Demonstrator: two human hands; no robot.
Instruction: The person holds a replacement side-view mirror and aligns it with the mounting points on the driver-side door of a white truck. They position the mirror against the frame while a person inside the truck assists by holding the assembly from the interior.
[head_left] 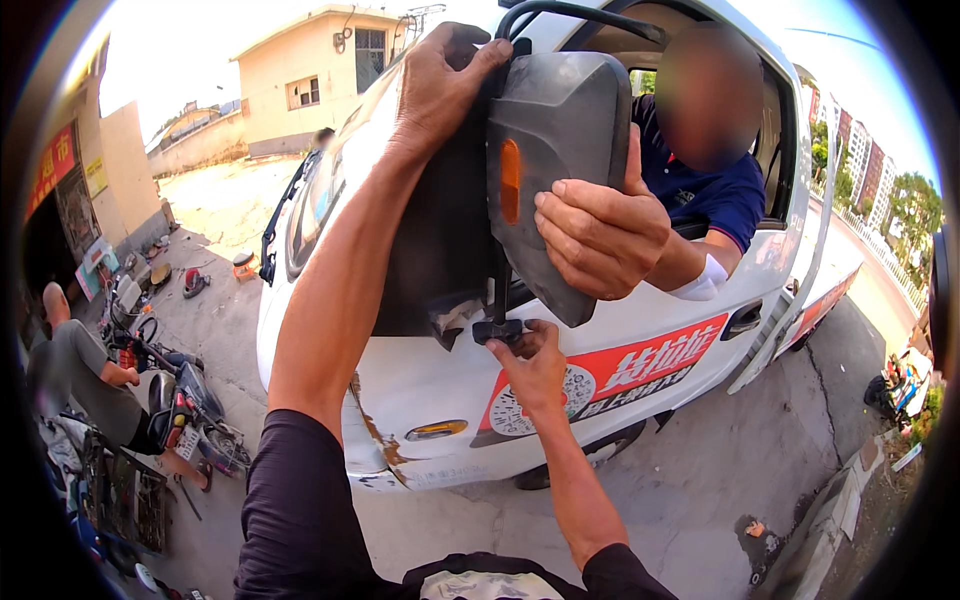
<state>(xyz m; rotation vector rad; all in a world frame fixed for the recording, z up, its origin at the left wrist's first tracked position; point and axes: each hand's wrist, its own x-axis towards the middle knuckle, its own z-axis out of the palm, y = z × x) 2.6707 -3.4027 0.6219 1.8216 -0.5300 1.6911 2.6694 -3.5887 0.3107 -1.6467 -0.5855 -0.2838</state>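
My left hand [450, 70] is closed on the upper black tubular arm [528, 22] of a side mirror [555, 120], which has a dark grey housing and an orange reflector. Lower down, my right hand [530, 360] pinches a small black mounting bracket [498, 333] at the bottom of the mirror's vertical bar. A person [715, 180] in a navy shirt leans out of the cab window, their hand [595, 240] gripping the housing. The white vehicle door [650, 400] has a red sticker. Part of the vertical bar is hidden behind the housing.
At left, another person [85, 380] sits among motorbikes [205, 430] and scattered items. A beige building [285, 65] stands behind the vehicle. At right are a kerb [830, 520], some piled items [900, 390] and a road with railing. Cracked concrete pavement [680, 520] lies below.
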